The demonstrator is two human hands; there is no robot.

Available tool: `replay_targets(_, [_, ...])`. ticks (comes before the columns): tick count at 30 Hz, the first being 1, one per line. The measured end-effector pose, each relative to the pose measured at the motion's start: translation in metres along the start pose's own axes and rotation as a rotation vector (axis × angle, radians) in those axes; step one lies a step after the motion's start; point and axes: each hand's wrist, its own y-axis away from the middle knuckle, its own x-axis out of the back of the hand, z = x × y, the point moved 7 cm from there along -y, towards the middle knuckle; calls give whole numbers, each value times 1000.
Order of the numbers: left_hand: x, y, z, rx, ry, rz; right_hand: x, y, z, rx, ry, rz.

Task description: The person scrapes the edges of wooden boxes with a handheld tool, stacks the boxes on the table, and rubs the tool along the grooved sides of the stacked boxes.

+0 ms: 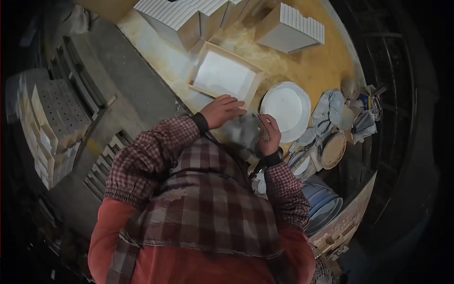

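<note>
Here's our tray (226, 75), white inside, pale-rimmed, lying just beyond the fingers of our left hand (221, 112), its near edge close to them. Those fingers run close together, slightly bent; our right hand (270, 136) curls narrow, and we can't tell what it holds. Just right of it sits the white basin (285, 110); yellow tabletop (247, 53) shows between tray and upright stack (291, 31) beyond.
</note>
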Motion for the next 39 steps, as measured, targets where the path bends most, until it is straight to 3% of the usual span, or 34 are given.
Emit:
replay_targets(5, [10,5,0,-34,75,29,-16,-1,5,18,-30,-114])
replay_targets(10, [50,46,1,157,-21,139,-28,-13,-6,46,5,-150])
replay_targets(12, [64,72,-8,297,-112,276,-43,-9,-2,10,64,-423])
replay_targets(15, [92,99,-28,500,-244,379,-44,-13,-14,51,-57,-353])
replay_targets(19, [101,99,-48,508,-158,519,-59,-39,-23,30,-284,-255])
replay_targets(20, [102,94,-44,528,-208,434,-66,-46,-31,57,-282,-270])
replay_targets(22, [97,89,-48,417,-231,548,-78,-60,-51,130,-311,-303])
replay_targets(23, [88,91,-54,546,-245,420,-84,-63,-59,285,-239,-230])
replay_targets(25, [91,91,-52,435,-318,582,-95,-70,-64,212,-253,-276])
replay_targets(26, [87,93,-55,481,-367,534,-102,-71,-65,282,-261,-233])
replay_targets(28, [87,90,-53,373,-374,638,-104,-71,-61,265,-199,-256])
replay_targets(29, [83,91,-59,466,-396,602,-110,-71,-61,324,-207,-223])
replay_targets(31, [88,90,-58,384,-392,734,-113,-78,-69,352,-108,-248])
replay_targets(34, [88,90,-58,503,-401,656,-121,-91,-74,330,-131,-274])
replay_targets(35, [86,94,-57,449,-409,693,-125,-93,-77,363,-108,-276])
replay_targets(36, [82,93,-61,566,-388,672,-131,-96,-74,351,-144,-258])
replay_targets(38, [88,94,-58,514,-340,714,-133,-102,-72,359,-136,-262])
replay_targets(39, [80,96,-61,605,-459,680,-138,-105,-64,294,-241,-212])
